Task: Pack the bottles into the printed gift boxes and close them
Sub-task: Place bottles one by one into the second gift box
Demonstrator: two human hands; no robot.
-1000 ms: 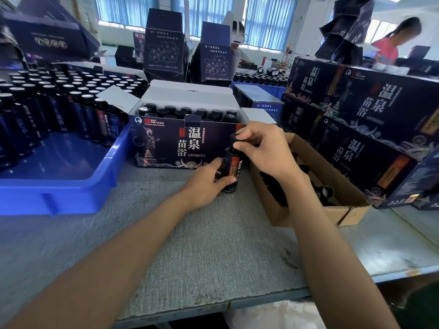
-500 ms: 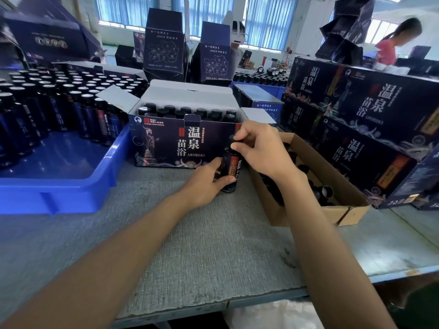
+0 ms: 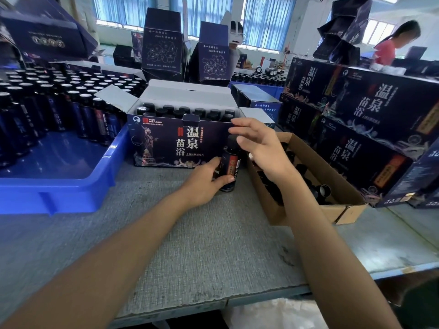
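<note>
Head view: bottle stands upright on the grey table, long axis vertical, cap up. It sits just before the right corner of the open gift box and beside the brown carton.

Left hand wraps the lower body, thumb across the label. Right hand hovers at the cap, fingers spread, holding nothing. Half a second ago it clasped the cap.

Left hand grips bottle, right hand seemingly hovering
</note>
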